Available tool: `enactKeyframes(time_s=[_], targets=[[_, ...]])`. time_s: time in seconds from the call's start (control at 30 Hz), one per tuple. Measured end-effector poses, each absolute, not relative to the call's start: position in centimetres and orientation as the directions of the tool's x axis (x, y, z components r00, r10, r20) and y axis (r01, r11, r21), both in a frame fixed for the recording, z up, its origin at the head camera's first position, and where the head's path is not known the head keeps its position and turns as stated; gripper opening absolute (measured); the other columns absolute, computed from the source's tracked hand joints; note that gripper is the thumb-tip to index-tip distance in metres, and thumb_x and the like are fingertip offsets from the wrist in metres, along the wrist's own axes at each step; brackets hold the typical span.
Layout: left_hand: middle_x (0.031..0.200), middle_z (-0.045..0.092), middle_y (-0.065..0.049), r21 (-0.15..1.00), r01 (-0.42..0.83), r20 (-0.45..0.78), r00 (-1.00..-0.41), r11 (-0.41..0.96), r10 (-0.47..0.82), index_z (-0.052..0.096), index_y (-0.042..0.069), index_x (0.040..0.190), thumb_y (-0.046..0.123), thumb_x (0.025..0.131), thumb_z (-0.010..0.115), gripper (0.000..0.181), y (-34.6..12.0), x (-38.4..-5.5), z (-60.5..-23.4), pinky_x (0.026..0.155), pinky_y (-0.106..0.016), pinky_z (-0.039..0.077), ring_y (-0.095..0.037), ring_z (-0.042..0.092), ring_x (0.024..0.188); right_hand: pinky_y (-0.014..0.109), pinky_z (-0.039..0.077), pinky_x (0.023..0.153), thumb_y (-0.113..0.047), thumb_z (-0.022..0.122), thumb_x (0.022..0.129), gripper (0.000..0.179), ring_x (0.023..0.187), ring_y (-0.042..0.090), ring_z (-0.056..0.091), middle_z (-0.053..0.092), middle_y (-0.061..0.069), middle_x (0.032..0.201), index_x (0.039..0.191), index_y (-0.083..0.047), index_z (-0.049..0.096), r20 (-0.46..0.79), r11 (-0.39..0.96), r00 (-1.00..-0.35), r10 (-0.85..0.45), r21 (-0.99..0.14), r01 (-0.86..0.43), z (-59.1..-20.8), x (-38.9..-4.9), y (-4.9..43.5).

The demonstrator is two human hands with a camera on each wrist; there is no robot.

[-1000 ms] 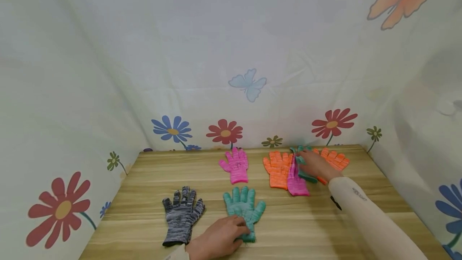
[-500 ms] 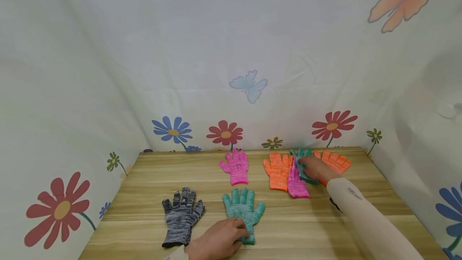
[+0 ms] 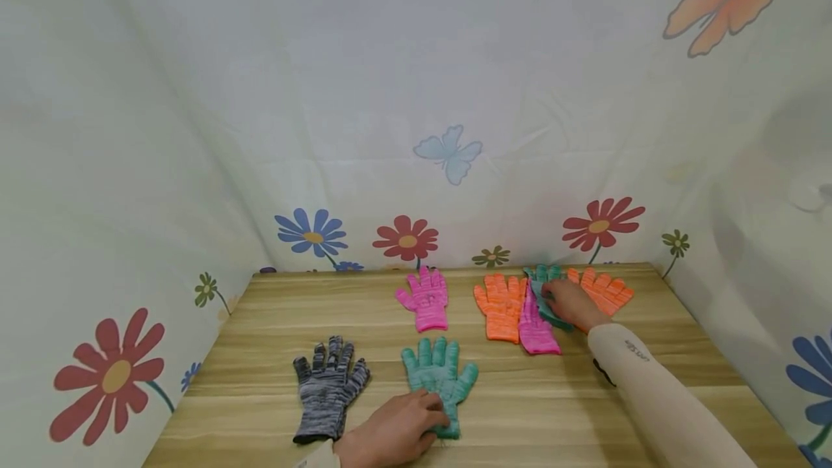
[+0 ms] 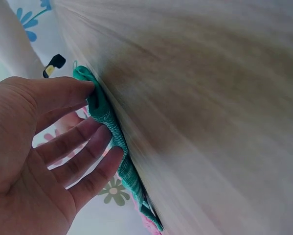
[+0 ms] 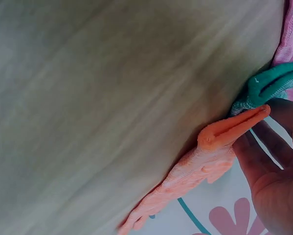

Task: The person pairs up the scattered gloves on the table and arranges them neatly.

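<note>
My left hand [image 3: 396,426] rests on the cuff end of a teal knit glove [image 3: 434,367] lying flat at the front. In the left wrist view, its thumb and loosely bent fingers touch the glove's edge. At the back right, my right hand [image 3: 572,303] pinches another teal glove [image 3: 546,273] in a row of overlapping gloves. In the right wrist view, its fingertips sit between the teal cuff [image 5: 271,85] and an orange cuff [image 5: 224,132], partly hidden. A pink glove [image 3: 536,327] lies left of that teal one, and an orange glove [image 3: 604,289] lies to its right.
A grey-black glove [image 3: 325,388] lies at the front left of the wooden table [image 3: 286,309]. A pink glove [image 3: 425,302] and another orange glove [image 3: 500,308] lie along the back. A flower-printed white curtain [image 3: 351,128] encloses the table's back and sides.
My right hand has shifted slightly to the right on the teal glove, uncovering more of its fingers. My left hand stays on the front teal glove.
</note>
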State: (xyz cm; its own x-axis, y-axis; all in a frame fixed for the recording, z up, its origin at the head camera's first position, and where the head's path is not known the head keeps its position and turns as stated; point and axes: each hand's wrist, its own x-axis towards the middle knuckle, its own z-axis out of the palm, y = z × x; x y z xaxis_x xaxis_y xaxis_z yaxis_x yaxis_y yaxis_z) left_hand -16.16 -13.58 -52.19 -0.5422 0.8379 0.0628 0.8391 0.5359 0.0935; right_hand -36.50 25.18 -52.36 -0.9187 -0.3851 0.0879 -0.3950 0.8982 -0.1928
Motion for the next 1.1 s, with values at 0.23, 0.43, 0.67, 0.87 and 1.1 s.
enactKeyframes(time_s=[0.23,0.43,0.67,0.87,1.1], targets=[[0.103,0.062,0.013,0.084,0.840,0.078,-0.541,0.535,0.837,0.071,0.028,0.113,0.023,0.093,0.067,0.021,-13.5,-16.1,-52.3,0.074,-0.015,0.048,0.000,0.056,0.094,0.045,0.054,0.077,-0.009,0.059,0.095,0.012,0.084,0.025,0.065,0.071,0.010,0.093,0.097,-0.006,0.071,0.154,0.901,-0.928,-0.340,-0.230,-0.368,-52.5,-36.3,25.3],[0.102,0.061,0.014,0.081,0.840,0.085,-0.543,0.537,0.836,0.071,0.029,0.112,0.024,0.093,0.066,0.020,-13.5,-16.1,-52.3,0.075,-0.016,0.048,0.000,0.056,0.094,0.035,0.047,0.064,-0.010,0.058,0.097,0.010,0.069,0.015,0.055,0.067,0.004,0.084,0.094,-0.010,0.068,0.224,0.893,-0.917,-0.330,-0.241,-0.380,-51.7,-36.0,25.4],[0.103,0.061,0.013,0.082,0.841,0.091,-0.540,0.535,0.836,0.071,0.028,0.112,0.023,0.093,0.066,0.020,-13.6,-16.0,-52.3,0.075,-0.016,0.049,0.000,0.057,0.094,0.039,0.054,0.069,-0.009,0.059,0.097,0.009,0.071,0.017,0.059,0.070,0.008,0.088,0.100,-0.006,0.067,0.300,0.875,-0.904,-0.303,-0.288,-0.389,-50.3,-35.6,25.3],[0.104,0.062,0.013,0.107,0.833,0.076,-0.551,0.543,0.831,0.071,0.028,0.114,0.023,0.094,0.065,0.021,-13.6,-16.0,-52.3,0.078,-0.017,0.050,-0.001,0.057,0.097,0.040,0.055,0.070,-0.009,0.061,0.096,0.010,0.073,0.019,0.060,0.071,0.011,0.092,0.103,-0.005,0.068,0.367,0.866,-0.889,-0.275,-0.307,-0.395,-49.6,-35.2,25.1],[0.104,0.062,0.013,0.108,0.833,0.078,-0.551,0.542,0.831,0.071,0.028,0.114,0.023,0.094,0.065,0.021,-13.6,-16.0,-52.2,0.076,-0.016,0.049,-0.001,0.057,0.096,0.043,0.056,0.075,-0.007,0.062,0.095,0.010,0.080,0.023,0.063,0.071,0.012,0.095,0.104,-0.006,0.067,0.375,0.844,-0.897,-0.234,-0.379,-0.379,-48.6,-34.1,24.4]])
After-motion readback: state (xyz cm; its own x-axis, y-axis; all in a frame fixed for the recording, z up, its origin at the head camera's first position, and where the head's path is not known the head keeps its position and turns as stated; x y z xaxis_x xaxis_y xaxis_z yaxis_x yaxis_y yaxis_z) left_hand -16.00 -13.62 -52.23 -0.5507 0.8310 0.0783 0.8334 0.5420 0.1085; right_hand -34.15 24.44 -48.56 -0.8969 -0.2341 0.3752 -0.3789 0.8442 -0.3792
